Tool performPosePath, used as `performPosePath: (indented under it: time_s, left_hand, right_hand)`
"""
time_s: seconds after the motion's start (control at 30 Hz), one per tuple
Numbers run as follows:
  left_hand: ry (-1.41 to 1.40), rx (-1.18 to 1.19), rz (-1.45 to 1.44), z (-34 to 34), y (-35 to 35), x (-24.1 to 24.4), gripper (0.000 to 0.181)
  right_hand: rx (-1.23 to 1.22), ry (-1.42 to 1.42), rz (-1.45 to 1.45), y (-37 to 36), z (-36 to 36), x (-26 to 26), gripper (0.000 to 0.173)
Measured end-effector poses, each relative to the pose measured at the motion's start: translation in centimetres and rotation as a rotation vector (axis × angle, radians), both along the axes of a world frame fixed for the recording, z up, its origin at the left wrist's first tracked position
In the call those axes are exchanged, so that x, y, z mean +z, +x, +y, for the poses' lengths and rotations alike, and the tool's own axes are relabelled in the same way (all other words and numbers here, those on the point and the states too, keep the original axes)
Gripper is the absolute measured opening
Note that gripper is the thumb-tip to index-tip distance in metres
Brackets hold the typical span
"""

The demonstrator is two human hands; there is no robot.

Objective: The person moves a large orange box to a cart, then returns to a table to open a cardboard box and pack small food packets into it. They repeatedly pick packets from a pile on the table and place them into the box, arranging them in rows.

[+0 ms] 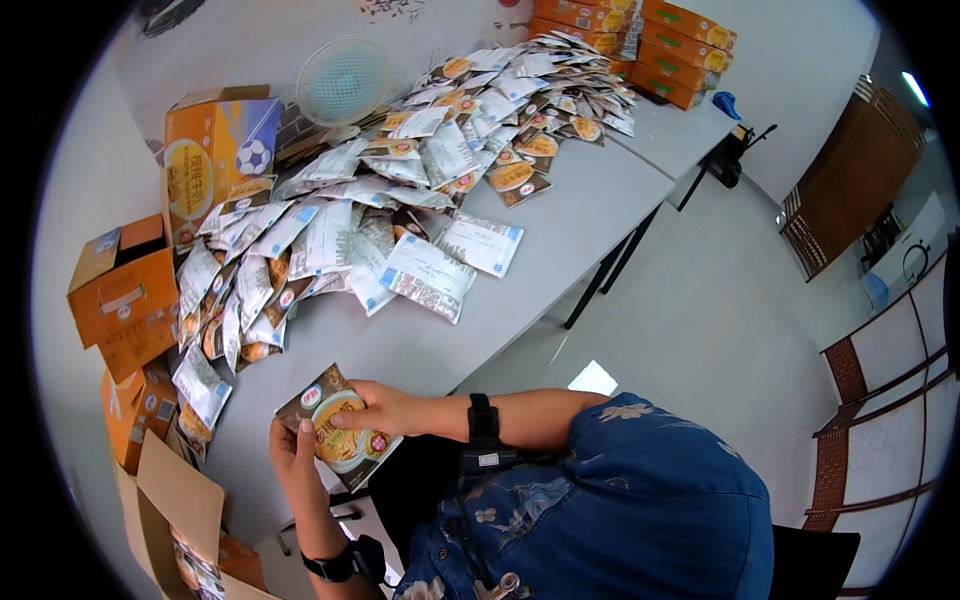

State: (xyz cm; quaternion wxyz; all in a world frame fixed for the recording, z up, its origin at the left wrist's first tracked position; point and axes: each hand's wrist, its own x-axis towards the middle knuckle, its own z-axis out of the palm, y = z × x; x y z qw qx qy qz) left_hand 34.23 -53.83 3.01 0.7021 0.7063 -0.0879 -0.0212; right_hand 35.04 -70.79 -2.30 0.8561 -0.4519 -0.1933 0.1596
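Note:
Both of my hands hold one flat brown-and-white printed food packet (pixel 346 442) just off the near table edge. A yellow bowl picture and writing show on the side that faces up. My left hand (pixel 289 450) pinches the packet's left edge, thumb on top. My right hand (pixel 386 411) grips the upper right side, with its thumb lying across the printed front. Past my hands, a large heap of similar packets (pixel 322 236) spreads over the grey table (pixel 420 352). Two packets (pixel 431 277) lie at the heap's near right edge with their white backs up.
Orange cartons (pixel 124 292) line the table's left side. An open cardboard box (pixel 180 480) with packets inside stands at lower left. A round fan (pixel 345 81) stands behind the heap. Stacked orange boxes (pixel 682 56) sit at the far end. Folding screens (pixel 885 420) stand to the right.

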Motion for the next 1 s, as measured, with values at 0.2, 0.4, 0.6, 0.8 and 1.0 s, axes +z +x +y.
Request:
performPosePath:
  time_s: [0.2, 0.4, 0.6, 0.8, 1.0]
  left_hand:
    - [0.000, 0.045, 0.129, 0.3, 0.1, -0.2, 0.025]
    - [0.096, 0.050, 0.126, 0.8, 0.5, -0.3, 0.021]
    - [0.207, -0.054, 0.240, 1.9, 0.1, 1.5, 0.024]
    - [0.621, -0.330, 0.088, 3.0, 1.8, 2.0, 0.032]
    - [0.623, -0.249, 0.100, 3.3, 0.4, 1.7, 0.028]
  right_hand:
    - [0.078, -0.127, -0.109, -0.5, -0.5, 0.6, 0.049]
    - [0.055, -0.285, -0.141, -0.5, -0.8, 0.7, 0.056]
    - [0.112, -0.318, -0.133, -0.3, -0.6, 0.6, 0.057]
    - [0.168, -0.420, -0.260, 0.4, -0.4, -0.3, 0.061]
    - [0.260, -0.461, -0.003, -0.8, -0.4, 2.3, 0.058]
